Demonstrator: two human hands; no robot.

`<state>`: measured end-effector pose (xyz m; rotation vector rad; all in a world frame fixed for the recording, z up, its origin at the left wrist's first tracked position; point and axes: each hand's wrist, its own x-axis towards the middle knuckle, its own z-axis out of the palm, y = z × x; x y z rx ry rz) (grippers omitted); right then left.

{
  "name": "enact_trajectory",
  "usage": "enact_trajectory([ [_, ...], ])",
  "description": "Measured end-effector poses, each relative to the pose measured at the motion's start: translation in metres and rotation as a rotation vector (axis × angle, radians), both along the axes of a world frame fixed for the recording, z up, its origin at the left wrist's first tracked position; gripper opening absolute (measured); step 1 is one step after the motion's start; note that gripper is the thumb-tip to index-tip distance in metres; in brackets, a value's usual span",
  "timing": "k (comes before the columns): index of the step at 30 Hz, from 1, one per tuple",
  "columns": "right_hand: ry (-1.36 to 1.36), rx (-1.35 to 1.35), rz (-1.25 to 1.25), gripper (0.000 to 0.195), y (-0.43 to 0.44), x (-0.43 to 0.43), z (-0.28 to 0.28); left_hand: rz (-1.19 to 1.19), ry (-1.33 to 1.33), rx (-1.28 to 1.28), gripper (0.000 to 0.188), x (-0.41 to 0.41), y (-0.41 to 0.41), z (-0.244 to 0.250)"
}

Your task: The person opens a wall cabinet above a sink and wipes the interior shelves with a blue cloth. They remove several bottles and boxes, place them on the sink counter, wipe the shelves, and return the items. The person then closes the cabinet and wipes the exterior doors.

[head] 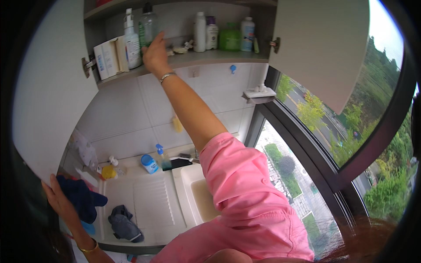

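My right hand (156,55) reaches into the open wall cabinet at its lower shelf (210,56). Its thumb and fingers are apart at the lower part of a clear bottle with a dark cap (149,24). The hand hides the bottle's base, so whether it grips or only touches cannot be told. Just left stand a white pump bottle (132,46) and an opened white carton (110,59). At the lower left, my left hand (61,199) has its fingers at the bottom edge of the left cabinet door (52,82) and appears to hold it.
Several bottles, including a green one (229,37), line the shelf's right. The right door (319,46) hangs open beside a window. Below are a laundry sink (185,184) with cloudy water, a blue-lidded tub (149,163), a spray bottle (163,157), a grey cloth (125,223) and navy cloth (80,199).
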<state>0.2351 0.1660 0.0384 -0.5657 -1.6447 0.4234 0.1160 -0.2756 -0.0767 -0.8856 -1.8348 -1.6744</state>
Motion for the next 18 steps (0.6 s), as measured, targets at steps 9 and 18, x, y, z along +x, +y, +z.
enact_trajectory([
  [9,-0.049,0.376,-0.007,0.060,-0.039,0.094,-0.037,0.168,0.231,-0.135,0.049,-0.030,0.000,-0.029],
  [18,-0.225,0.382,0.124,0.053,-0.123,0.215,-0.077,0.047,0.053,-0.012,0.039,-0.033,0.043,-0.057],
])
